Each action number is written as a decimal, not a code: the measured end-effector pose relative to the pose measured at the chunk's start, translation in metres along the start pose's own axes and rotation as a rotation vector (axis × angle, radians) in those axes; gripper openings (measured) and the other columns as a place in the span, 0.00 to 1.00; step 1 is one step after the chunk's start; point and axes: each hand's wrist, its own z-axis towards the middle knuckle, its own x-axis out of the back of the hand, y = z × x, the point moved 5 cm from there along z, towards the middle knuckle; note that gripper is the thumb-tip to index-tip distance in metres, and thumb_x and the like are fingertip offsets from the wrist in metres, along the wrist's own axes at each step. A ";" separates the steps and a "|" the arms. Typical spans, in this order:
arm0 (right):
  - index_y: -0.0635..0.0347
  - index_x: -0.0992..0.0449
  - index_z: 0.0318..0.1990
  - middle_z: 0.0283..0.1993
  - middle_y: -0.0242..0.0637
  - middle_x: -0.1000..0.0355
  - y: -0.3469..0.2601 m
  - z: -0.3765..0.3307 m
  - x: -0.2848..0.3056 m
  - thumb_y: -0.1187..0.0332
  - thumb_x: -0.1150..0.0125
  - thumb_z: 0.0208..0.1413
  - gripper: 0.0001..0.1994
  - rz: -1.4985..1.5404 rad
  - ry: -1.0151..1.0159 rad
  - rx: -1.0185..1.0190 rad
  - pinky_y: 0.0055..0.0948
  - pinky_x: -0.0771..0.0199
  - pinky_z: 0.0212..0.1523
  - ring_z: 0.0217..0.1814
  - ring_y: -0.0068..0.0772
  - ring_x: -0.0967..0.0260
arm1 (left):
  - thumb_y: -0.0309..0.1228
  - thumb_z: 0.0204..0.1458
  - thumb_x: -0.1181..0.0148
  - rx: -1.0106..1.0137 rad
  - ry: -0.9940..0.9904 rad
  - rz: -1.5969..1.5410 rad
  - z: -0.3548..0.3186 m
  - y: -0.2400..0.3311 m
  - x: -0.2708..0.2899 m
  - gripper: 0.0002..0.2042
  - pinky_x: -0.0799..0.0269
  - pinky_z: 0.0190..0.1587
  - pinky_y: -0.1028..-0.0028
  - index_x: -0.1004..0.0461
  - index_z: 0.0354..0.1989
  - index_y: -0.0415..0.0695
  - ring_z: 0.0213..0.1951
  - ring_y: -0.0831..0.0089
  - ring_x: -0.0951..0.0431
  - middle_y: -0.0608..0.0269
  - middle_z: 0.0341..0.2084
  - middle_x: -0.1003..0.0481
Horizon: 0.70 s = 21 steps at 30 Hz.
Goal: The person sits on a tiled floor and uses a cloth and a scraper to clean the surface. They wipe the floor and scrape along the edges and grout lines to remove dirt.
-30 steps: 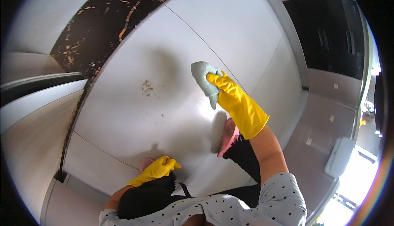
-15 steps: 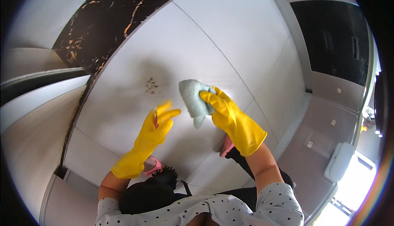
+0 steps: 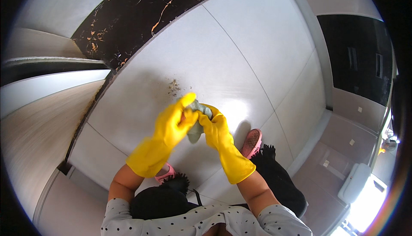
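A pale grey-green cloth (image 3: pixel 195 133) is bunched between my two hands above the floor. My right hand (image 3: pixel 216 129), in a long yellow rubber glove, is closed around its right side. My left hand (image 3: pixel 172 122), gloved the same way, has its fingers and thumb around the cloth's left edge. A small reddish patch shows between the left fingers; what it is I cannot make out. Just beyond my hands, a scatter of brown crumbs (image 3: pixel 174 87) lies on the light floor tile (image 3: pixel 240 81).
Black marble with gold veins (image 3: pixel 141 13) borders the floor at the far left. Wood-grain panels (image 3: pixel 47 111) stand on the left. Grey cabinet fronts (image 3: pixel 356 116) and a black panel (image 3: pixel 356 56) line the right. My pink shoe (image 3: pixel 252 143) rests on the tiles.
My left hand has moved right and up to meet the cloth, its fingers now around it. My right hand has come left with the cloth, now more bunched. My right foot has shifted outward.
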 end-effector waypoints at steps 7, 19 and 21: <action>0.64 0.27 0.53 0.37 0.33 0.25 -0.005 0.006 -0.002 0.64 0.39 0.60 0.17 0.049 0.044 -0.020 0.25 0.29 0.37 0.37 0.23 0.31 | 0.27 0.57 0.42 -0.083 -0.113 0.180 0.014 -0.009 0.001 0.19 0.29 0.36 0.72 0.30 0.58 0.47 0.31 0.73 0.25 0.63 0.34 0.23; 0.68 0.28 0.55 0.42 0.38 0.24 -0.009 -0.003 0.014 0.67 0.41 0.62 0.17 0.269 0.018 -0.017 0.26 0.25 0.40 0.39 0.26 0.27 | 0.32 0.53 0.37 0.617 -0.302 -0.610 -0.015 -0.021 -0.029 0.15 0.33 0.32 0.76 0.28 0.48 0.43 0.28 0.83 0.29 0.70 0.28 0.27; 0.65 0.29 0.58 0.45 0.38 0.23 0.001 -0.003 0.007 0.65 0.43 0.63 0.19 0.025 0.053 0.024 0.25 0.28 0.47 0.44 0.26 0.27 | 0.20 0.54 0.43 0.409 -0.168 -0.325 -0.024 -0.040 -0.036 0.17 0.32 0.36 0.79 0.31 0.53 0.44 0.35 0.84 0.29 0.67 0.37 0.26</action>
